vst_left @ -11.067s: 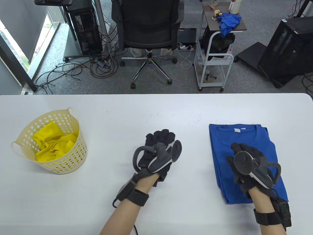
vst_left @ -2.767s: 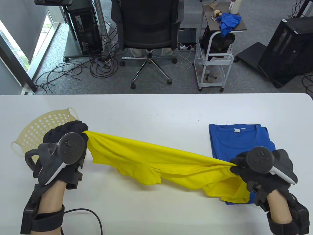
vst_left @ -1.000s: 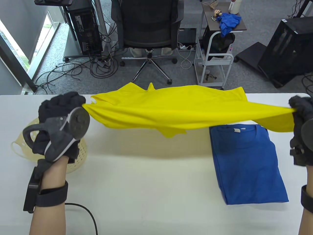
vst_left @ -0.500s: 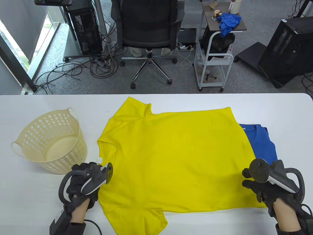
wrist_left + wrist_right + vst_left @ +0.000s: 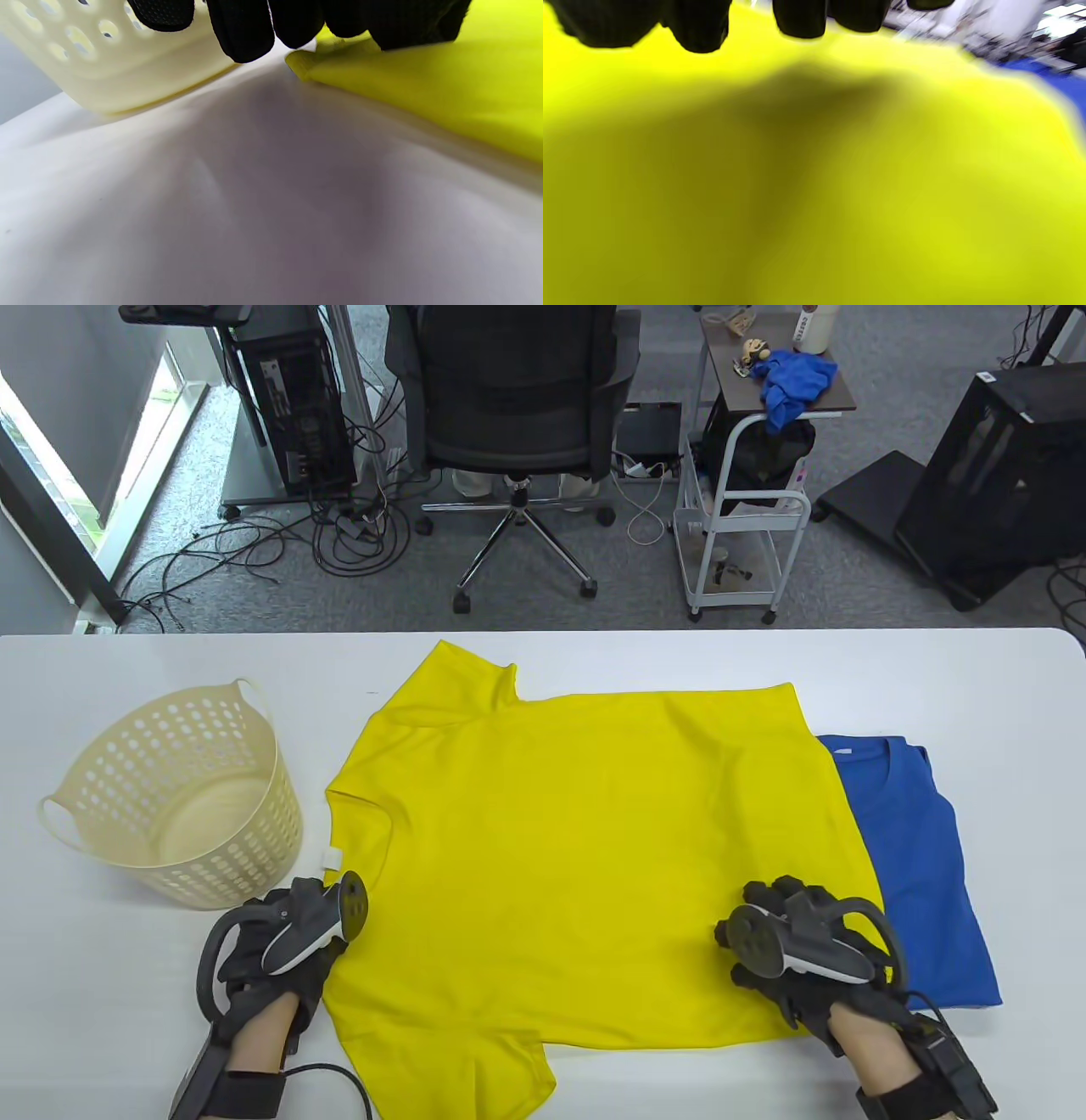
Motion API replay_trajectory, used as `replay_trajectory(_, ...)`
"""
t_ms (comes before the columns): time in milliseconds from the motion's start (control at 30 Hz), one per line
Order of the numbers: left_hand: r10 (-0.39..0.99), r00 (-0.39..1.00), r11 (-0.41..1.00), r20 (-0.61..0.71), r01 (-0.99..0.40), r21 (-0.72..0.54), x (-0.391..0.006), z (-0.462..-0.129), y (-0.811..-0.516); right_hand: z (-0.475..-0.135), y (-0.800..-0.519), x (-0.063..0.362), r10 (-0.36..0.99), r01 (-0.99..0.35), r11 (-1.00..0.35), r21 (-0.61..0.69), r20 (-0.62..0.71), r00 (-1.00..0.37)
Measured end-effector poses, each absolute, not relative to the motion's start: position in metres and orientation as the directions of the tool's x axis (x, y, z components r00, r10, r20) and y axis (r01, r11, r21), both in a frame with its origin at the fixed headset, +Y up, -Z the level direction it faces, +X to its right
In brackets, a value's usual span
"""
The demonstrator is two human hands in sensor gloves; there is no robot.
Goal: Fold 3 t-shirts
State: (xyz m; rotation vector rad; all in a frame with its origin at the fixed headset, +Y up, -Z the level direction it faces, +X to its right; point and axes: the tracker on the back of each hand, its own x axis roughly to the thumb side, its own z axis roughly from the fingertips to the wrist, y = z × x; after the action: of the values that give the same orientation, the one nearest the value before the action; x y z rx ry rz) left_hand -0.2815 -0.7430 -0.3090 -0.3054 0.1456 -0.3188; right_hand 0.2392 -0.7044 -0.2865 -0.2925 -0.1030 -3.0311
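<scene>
**Yellow t-shirt spread flat on the table, both gloved hands at its near edge**

Table view: the yellow t-shirt (image 5: 585, 848) lies opened out across the middle of the white table (image 5: 543, 661), collar toward the person's left, hem toward the right. Its far sleeve reaches close to the table's far edge; its near sleeve lies at the near edge, between the two forearms. The hem side overlaps the left border of the folded blue t-shirt (image 5: 920, 882), which rests flat on the right side of the table, its far-right part uncovered. A bare strip of table runs between the blue shirt and the right edge.

The left hand (image 5: 276, 946) sits at the shirt's near-left margin, beside the collar label. In the left wrist view, the fingertips (image 5: 248, 31) hang curled just over the shirt's turned edge; whether they pinch the cloth cannot be told. The right hand (image 5: 802, 954) rests on the yellow cloth near the hem corner, just left of the blue shirt; in the blurred right wrist view its fingertips (image 5: 698, 29) lie spread against the fabric, gripping nothing that can be seen.

The cream perforated basket (image 5: 119, 746) stands upright on the left, near the collar without touching it and just beyond the left hand. Bare tabletop lies left of the basket and along the far edge.
</scene>
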Motion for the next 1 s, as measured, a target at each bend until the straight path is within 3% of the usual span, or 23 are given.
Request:
replay_trajectory(100,-0.273,0.955,0.929,-0.113,0.231,-0.289,-0.287,-0.305,-0.734,-0.286,-0.688,0.288,-0.017,0.016,-0.999,-0.029,0.044,-0.999)
replay_trajectory(200,-0.264,0.957,0.927,-0.117,0.218,-0.304,-0.291,-0.303,-0.735,-0.284,-0.701,0.331,-0.113,0.106,-0.988,0.108,-0.055,-0.992)
replay_trajectory(267,-0.274,0.954,0.917,-0.121,0.221,-0.331,-0.293,-0.303,-0.74,-0.283,-0.706,0.345,-0.068,0.052,-0.983,0.176,-0.083,-0.994)
replay_trajectory(300,-0.279,0.952,0.913,-0.125,0.222,-0.342,-0.293,-0.304,-0.742,-0.282,-0.708,0.349,0.009,-0.022,-0.988,0.151,-0.086,-0.996)
replay_trajectory(367,-0.28,0.951,0.911,-0.132,0.22,-0.35,-0.295,-0.304,-0.744,-0.284,-0.711,0.35,0.051,-0.062,-0.988,0.144,-0.079,-0.996)
replay_trajectory(567,-0.28,0.949,0.911,-0.146,0.215,-0.352,-0.297,-0.302,-0.744,-0.291,-0.727,0.337,-0.106,0.087,-0.968,0.235,-0.069,-0.992)
replay_trajectory(733,-0.267,0.951,0.908,-0.155,0.195,-0.372,-0.301,-0.303,-0.743,-0.288,-0.715,0.337,-0.059,0.052,-0.994,0.096,-0.075,-0.995)
replay_trajectory(867,-0.246,0.957,0.907,-0.154,0.171,-0.384,-0.304,-0.303,-0.743,-0.291,-0.729,0.335,-0.146,0.127,-0.969,0.214,-0.073,-0.987)
replay_trajectory(1000,-0.259,0.95,0.89,-0.174,0.165,-0.424,-0.306,-0.304,-0.747,-0.296,-0.735,0.33,-0.196,0.174,-0.959,0.225,-0.083,-0.977)
